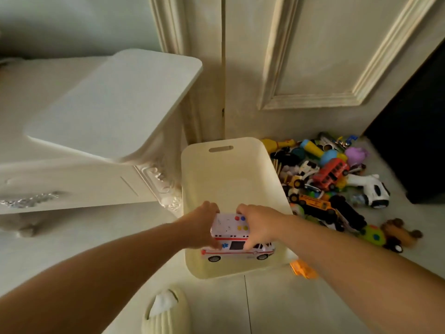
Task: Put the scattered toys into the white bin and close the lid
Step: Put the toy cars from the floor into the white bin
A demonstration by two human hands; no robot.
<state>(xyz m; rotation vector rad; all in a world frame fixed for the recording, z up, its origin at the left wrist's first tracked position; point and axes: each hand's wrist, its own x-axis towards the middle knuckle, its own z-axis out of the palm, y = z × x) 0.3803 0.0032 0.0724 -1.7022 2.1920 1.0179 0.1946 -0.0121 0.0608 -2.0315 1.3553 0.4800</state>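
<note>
A white open bin (226, 174) stands on the floor, its inside bare. Over its near end I hold a white toy ambulance (237, 247) with red stripes and coloured buttons on its roof. My left hand (202, 225) grips its rear end and my right hand (258, 222) grips its front. A heap of scattered toys (322, 184) lies on the floor right of the bin: a red bus (332, 173), a yellow school bus (315, 202), a white cow-like figure (370, 189), a brown plush (399, 231). No lid is identifiable for sure.
A white ornate side table (113, 104) stands left of the bin, close to its wall. A panelled door (325, 56) is behind the toys, with dark furniture (414, 131) at right. An orange piece (303, 268) lies by the bin's near right corner. A slippered foot (163, 312) is below.
</note>
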